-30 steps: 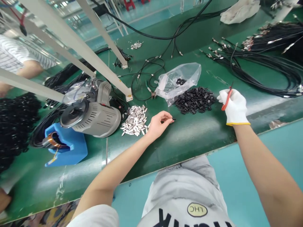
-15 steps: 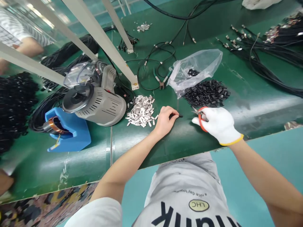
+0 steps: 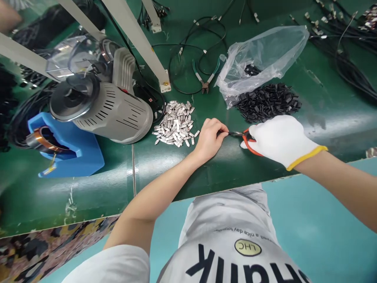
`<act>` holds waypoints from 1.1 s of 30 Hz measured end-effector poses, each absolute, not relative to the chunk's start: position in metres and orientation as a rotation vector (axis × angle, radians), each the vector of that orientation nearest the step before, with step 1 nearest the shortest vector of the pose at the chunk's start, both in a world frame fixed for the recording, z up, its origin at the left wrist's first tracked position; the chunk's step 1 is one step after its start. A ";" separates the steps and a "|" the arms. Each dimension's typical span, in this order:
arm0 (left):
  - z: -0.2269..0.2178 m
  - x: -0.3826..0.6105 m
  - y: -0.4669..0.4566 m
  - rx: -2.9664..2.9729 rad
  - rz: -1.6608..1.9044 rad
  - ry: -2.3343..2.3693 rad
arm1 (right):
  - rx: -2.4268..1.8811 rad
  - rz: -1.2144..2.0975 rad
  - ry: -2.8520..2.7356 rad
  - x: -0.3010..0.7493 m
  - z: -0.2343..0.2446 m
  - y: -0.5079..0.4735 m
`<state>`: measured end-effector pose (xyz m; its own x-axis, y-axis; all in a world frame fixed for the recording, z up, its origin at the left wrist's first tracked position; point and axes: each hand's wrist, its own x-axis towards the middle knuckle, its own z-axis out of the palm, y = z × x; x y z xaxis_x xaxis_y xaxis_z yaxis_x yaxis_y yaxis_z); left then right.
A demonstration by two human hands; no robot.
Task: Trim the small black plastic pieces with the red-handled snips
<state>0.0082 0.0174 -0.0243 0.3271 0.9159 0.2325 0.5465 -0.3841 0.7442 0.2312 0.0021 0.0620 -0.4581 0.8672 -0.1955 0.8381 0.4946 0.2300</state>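
Observation:
My bare left hand (image 3: 211, 137) pinches a small black piece between thumb and fingertips, mostly hidden by the fingers. In a white glove with a yellow cuff, my right hand (image 3: 279, 139) is wrapped round small orange-handled pliers (image 3: 246, 140). Their metal tip reaches to the left fingertips and seems to meet the black piece; whether the jaws are closed on it I cannot tell. Beside my left hand lies a pile of silver metal connector pieces (image 3: 176, 125). Small black plastic pieces (image 3: 266, 103) are heaped just beyond my right hand.
A clear plastic bag (image 3: 265, 55) lies behind the black heap. Green-handled cutters (image 3: 205, 84) rest near coiled black cables (image 3: 171, 59). Further left stand a grey machine (image 3: 118, 112), a blue tape dispenser (image 3: 85, 157) and a white metal post (image 3: 141, 43).
My right hand has brought the orange-handled pliers leftward to the black piece at my left fingertips. My left hand keeps its pinch. The head view has shifted closer and lower.

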 end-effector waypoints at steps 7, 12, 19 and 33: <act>-0.024 0.008 0.019 2.048 0.846 1.274 | 1.392 0.038 2.426 0.228 0.066 0.012; -0.024 0.008 0.019 2.054 0.847 1.283 | 1.386 0.049 2.373 0.225 0.065 0.014; -0.026 0.007 0.020 2.075 0.835 1.282 | 1.364 0.093 2.424 0.228 0.061 0.014; -0.023 0.005 0.019 2.054 0.852 1.245 | 1.366 0.078 2.410 0.232 0.057 0.010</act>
